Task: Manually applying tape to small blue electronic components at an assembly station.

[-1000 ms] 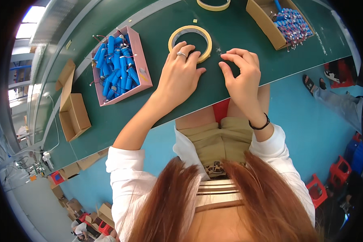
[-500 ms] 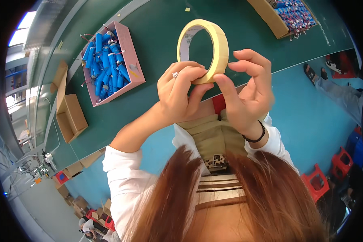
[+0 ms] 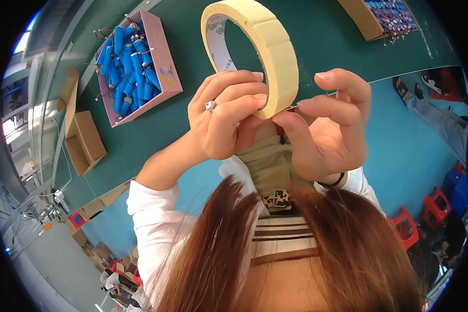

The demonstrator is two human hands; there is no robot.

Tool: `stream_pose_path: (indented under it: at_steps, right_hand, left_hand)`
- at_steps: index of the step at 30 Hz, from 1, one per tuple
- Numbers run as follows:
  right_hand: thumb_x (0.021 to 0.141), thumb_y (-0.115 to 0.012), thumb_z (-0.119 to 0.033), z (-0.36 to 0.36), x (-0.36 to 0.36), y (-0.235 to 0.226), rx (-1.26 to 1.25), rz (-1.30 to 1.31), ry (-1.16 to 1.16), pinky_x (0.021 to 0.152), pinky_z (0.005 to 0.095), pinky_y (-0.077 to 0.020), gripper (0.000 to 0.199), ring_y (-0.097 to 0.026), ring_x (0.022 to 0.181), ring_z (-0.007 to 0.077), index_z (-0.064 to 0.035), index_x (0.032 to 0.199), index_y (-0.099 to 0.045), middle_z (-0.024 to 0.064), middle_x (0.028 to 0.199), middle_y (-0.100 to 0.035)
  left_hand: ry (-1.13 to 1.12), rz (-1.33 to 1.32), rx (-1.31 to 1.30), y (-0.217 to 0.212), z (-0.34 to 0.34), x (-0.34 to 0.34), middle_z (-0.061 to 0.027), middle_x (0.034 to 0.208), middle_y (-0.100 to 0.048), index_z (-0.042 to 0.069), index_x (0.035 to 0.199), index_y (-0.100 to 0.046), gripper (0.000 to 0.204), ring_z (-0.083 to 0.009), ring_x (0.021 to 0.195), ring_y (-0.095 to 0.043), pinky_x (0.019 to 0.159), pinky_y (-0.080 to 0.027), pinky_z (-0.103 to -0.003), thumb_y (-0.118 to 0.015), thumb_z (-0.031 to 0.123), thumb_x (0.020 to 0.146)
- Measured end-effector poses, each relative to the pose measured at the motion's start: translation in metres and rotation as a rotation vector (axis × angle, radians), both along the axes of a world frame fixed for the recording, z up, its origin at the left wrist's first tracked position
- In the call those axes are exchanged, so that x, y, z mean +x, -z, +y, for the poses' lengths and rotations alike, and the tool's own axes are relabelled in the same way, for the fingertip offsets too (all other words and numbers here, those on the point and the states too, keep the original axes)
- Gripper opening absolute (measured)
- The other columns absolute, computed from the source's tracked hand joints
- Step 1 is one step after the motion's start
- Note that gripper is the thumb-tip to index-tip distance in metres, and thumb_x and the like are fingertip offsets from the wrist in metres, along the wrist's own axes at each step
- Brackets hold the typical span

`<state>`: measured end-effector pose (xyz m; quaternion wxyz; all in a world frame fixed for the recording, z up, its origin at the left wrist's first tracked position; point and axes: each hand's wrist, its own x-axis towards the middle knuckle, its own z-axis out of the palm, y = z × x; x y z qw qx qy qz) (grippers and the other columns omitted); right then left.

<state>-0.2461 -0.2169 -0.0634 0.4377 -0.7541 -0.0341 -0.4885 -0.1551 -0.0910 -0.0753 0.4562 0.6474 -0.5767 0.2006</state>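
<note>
A roll of pale yellow masking tape (image 3: 278, 57) is held up over the near edge of the bench. My left hand (image 3: 218, 112) grips the roll's lower rim, fingers through the hole and thumb below; a ring shows on one finger. At the roll's lower right side, my right hand (image 3: 333, 125) pinches a thin edge of tape between thumb and index finger. Its other fingers are curled and raised away from the roll.
On the green bench (image 3: 190, 31), a pink box (image 3: 158, 52) of blue wired cylinders (image 3: 125, 67) stands left. Beside it is an opened cardboard box (image 3: 83, 140). Another cardboard carton (image 3: 364, 21) with wired parts sits far right. Red stools (image 3: 437, 205) and a person's legs (image 3: 437, 117) are at right.
The tape roll has come closer and higher in view, moving slightly left with my left hand. My right thumb and index finger, apart before, have closed on the tape's edge.
</note>
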Motion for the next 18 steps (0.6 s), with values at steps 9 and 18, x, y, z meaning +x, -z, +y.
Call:
stream_pose_path:
  at_steps: [9,18]
  right_hand:
    - [0.063,-0.071,-0.001,-0.0008,-0.0037,-0.0031,0.06,0.055,-0.099,0.073,0.0313,-0.0381,0.02,-0.048,0.087,0.0213,-0.0014,0.077,-0.057,0.0179,0.101,-0.05]
    - [0.063,-0.071,-0.001,-0.0009,-0.0066,-0.0037,0.115,0.088,-0.169,0.077,0.0313,-0.0372,0.02,-0.047,0.09,0.0204,-0.0014,0.077,-0.058,0.0199,0.103,-0.049]
  left_hand:
    - [0.02,-0.124,0.105,-0.0069,0.0074,0.0043,-0.0103,0.085,-0.062,0.002,0.097,-0.048,0.037,-0.0273,0.078,-0.061,0.064,-0.049,-0.034,-0.068,0.002,0.066]
    - [0.014,-0.143,0.104,-0.009,0.0092,0.0035,-0.0113,0.085,-0.062,0.001,0.095,-0.049,0.037,-0.0269,0.078,-0.061,0.065,-0.049,-0.035,-0.067,0.0,0.063]
